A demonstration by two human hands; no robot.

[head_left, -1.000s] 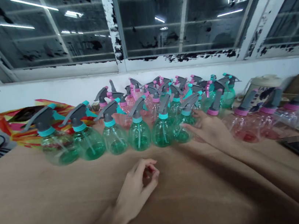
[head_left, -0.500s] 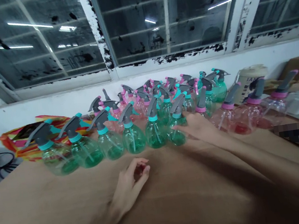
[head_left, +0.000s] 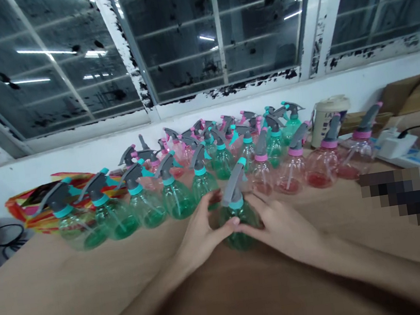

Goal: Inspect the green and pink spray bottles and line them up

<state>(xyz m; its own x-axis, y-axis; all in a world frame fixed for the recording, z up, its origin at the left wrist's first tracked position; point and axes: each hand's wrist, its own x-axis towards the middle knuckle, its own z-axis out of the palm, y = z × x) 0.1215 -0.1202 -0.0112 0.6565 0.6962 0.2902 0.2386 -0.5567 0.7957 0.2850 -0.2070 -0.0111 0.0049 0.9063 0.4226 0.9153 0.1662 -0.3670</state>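
Between my two hands is a green spray bottle (head_left: pixel 243 233) with a turquoise collar and a grey trigger head, in front of the row. My left hand (head_left: pixel 208 228) is wrapped round its left side, thumb across the front. From the right, my right hand (head_left: pixel 275 218) grips the same bottle, its thumb close to the left one. Behind my left hand stand several green spray bottles (head_left: pixel 179 201) with some green liquid in the bottom. Pink-collared spray bottles (head_left: pixel 321 168) holding a little red liquid stand to the right.
More spray bottles (head_left: pixel 221 158) crowd together at the back near the wall. An orange and yellow bag (head_left: pixel 26 217) lies at the left. A cream-coloured cup (head_left: pixel 327 117), a cardboard box (head_left: pixel 415 92) and a white power strip (head_left: pixel 400 151) are at the right. The wooden table (head_left: pixel 95 288) extends in front.
My right hand has brought the green spray bottle out of the row, towards me. My left hand has moved up and right and now grips it too. The view has shifted slightly.
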